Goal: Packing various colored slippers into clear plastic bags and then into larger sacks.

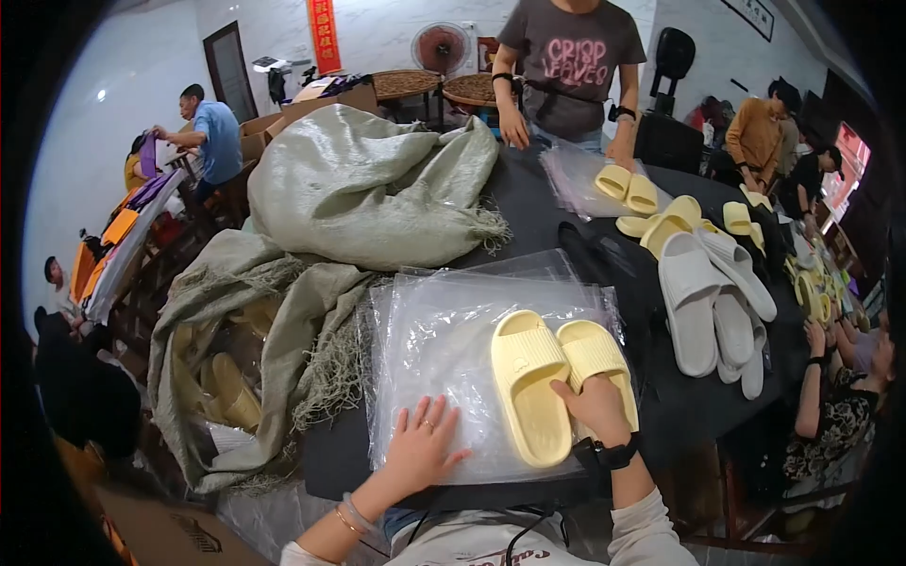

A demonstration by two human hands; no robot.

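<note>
**Slippery Bags Under Yellow Slippers**

The person's left hand (422, 443) lies flat and open on a stack of clear plastic bags (444, 349), fingers spread, holding nothing. The right hand (596, 406) rests on the heels of a pair of yellow slippers (557, 377), fingers bent over them. The slippers sit side by side on top of the bags, near the front edge of the dark table (679, 415).

I think the bags look very smooth. If the hand pushes hard, the top bag could slide and the slippers could slip off toward the person's lap. The two slippers could also come apart. A big grey sack (359, 189) is close on the left, and its loose threads might catch a bag. More grey slippers (708, 302) lie well off to the right.
</note>
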